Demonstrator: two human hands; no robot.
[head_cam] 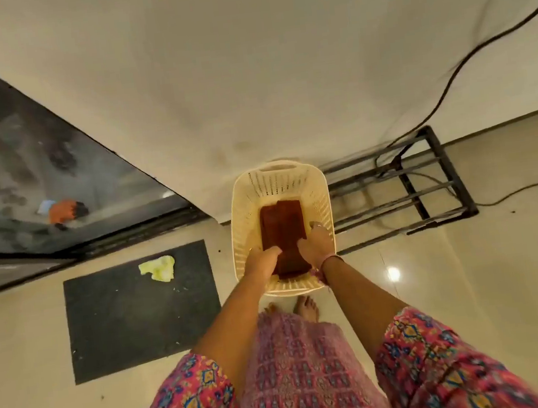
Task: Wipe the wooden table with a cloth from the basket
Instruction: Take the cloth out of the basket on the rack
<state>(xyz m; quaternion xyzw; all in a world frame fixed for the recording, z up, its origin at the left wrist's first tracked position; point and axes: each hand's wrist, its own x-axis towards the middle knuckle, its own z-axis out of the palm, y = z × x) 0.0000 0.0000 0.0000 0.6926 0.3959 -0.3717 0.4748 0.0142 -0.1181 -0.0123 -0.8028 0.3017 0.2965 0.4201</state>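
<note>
1. The left hand (260,259) grips the near edge of the folded rust-red cloth (282,222); the right hand (314,244) clasps its right side
2. Risk: an uneven pull may tip the light cream perforated plastic basket (244,206)
3. The basket holds only this cloth, lying flat on its bottom

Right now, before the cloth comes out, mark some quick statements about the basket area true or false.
1. Both hands, left hand and right hand, reach into the basket. True.
2. The cloth in the basket is white. False: it is dark red-brown.
3. The basket stands on the floor by the wall. True.
4. A yellow rag lies inside the basket. False: it lies on the dark mat, left of the basket.
5. The cloth is already lifted clear of the basket. False: it lies at the bottom.
</note>
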